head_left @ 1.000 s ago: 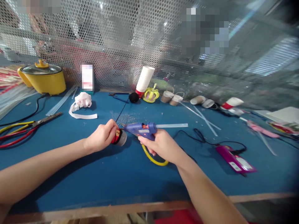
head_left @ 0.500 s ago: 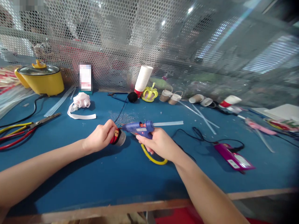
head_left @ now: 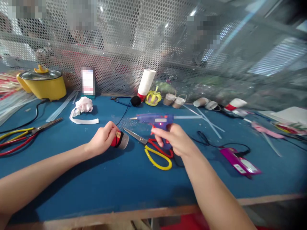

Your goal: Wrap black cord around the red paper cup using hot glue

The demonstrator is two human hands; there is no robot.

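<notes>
My left hand is closed round a small red and black cup-shaped piece with a clear end, held on its side on the blue table. My right hand grips a blue glue gun, raised above the table with its nozzle pointing left, clear of the piece. A clear glue stick juts from the gun's back. Scissors with yellow and red handles lie between my hands.
At the back stand a yellow pot, a white cup stack, a yellow crown and small cups. Pliers lie left, white ribbon behind, a purple box with a cable right. Perforated metal screen behind.
My right hand has lifted the glue gun up and to the right, away from the small piece, uncovering the scissors. My left hand has stayed on the piece.
</notes>
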